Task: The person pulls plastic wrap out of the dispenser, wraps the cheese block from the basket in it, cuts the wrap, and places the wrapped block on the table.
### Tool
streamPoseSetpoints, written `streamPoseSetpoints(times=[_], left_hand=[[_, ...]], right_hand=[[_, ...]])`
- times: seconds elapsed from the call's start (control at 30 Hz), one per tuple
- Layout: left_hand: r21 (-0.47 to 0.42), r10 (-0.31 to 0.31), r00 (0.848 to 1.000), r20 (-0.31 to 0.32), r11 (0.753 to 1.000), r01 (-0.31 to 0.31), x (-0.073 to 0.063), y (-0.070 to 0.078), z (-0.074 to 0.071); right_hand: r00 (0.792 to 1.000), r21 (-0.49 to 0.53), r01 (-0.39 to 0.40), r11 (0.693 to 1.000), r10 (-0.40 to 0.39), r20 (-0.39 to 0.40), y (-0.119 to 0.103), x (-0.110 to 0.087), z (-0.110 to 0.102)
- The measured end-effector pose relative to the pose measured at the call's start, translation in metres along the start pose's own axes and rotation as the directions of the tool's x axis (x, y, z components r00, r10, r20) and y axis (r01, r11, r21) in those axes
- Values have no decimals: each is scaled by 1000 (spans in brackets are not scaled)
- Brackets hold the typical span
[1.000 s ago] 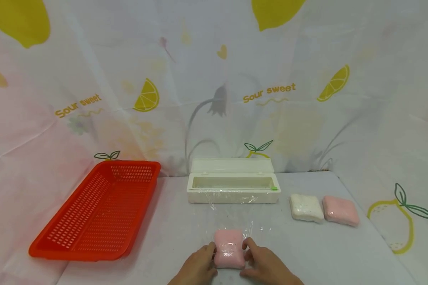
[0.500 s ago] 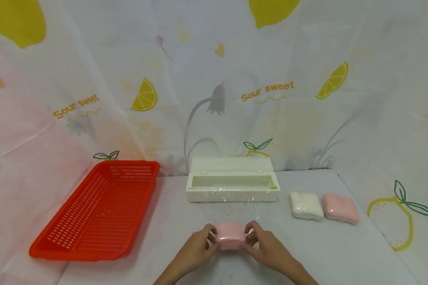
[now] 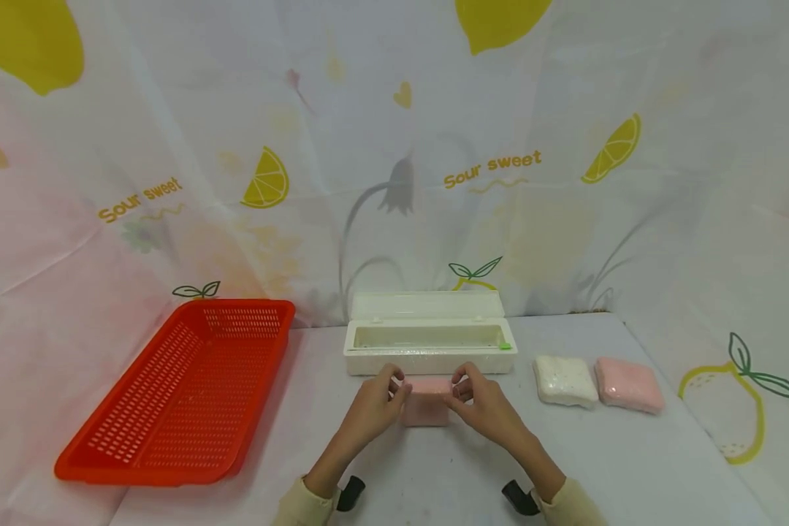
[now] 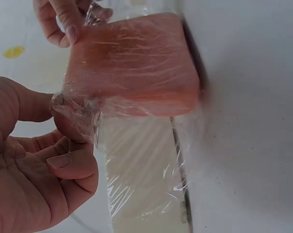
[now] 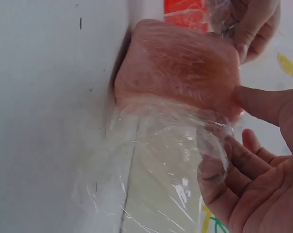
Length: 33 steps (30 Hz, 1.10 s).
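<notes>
A pink pillow-shaped block [image 3: 426, 410], wrapped in clear cling film [image 5: 178, 177], stands on edge in front of the white cling film dispenser [image 3: 430, 362]. My left hand [image 3: 373, 406] grips the block's upper left corner, its fingers bent in the gathered film. At the opposite upper corner, my right hand [image 3: 488, 410] holds on with the thumb against the pink face and curled fingers behind the film. Loose film hangs off the block's sides in both wrist views. The dispenser's lid [image 3: 427, 305] stands raised, and a small green piece [image 3: 505, 346] shows at its right end.
To the left is a red perforated basket [image 3: 146, 475]. A white wrapped block [image 3: 565, 381] and a second pink block [image 3: 629, 385] lie side by side at the right. Patterned cloth [image 3: 394, 146] hangs behind the white table [image 3: 631, 475].
The pink block has gone from lying flat to standing on edge and has moved forward to the dispenser. Both hands moved forward with it, bringing the sleeves into view.
</notes>
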<state>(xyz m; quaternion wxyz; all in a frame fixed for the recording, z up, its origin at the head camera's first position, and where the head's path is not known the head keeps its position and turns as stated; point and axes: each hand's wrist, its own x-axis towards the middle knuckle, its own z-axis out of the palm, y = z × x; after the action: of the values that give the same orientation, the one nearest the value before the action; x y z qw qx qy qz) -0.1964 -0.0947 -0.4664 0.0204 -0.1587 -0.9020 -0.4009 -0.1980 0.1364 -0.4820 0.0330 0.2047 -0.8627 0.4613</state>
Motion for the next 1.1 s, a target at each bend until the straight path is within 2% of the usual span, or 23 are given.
streamPoseSetpoints(times=[0.17, 0.33, 0.6, 0.77, 0.9, 0.97, 1.1], left_hand=[[46, -11, 999, -50, 999, 13, 16, -3, 4], [136, -3, 994, -110, 991, 18, 26, -10, 13], [168, -11, 988, -153, 985, 37, 33, -18, 20], [164, -9, 986, -167, 986, 37, 34, -20, 19], [197, -8, 984, -178, 979, 44, 32, -17, 16], [224, -8, 982, -189, 973, 51, 30, -15, 14], [253, -1, 975, -222, 966, 59, 25, -9, 8]], right_hand=[[989, -1, -102, 995, 101, -112, 4, 15, 6], [968, -7, -183, 983, 179, -176, 13, 25, 12], [957, 57, -220, 974, 227, -181, 22, 35, 19], [968, 30, -208, 978, 210, -135, 22, 38, 16], [981, -33, -172, 984, 169, -93, 19, 34, 1], [984, -59, -150, 987, 143, -109, 19, 30, -11], [976, -111, -89, 990, 64, -210, 25, 23, -37]])
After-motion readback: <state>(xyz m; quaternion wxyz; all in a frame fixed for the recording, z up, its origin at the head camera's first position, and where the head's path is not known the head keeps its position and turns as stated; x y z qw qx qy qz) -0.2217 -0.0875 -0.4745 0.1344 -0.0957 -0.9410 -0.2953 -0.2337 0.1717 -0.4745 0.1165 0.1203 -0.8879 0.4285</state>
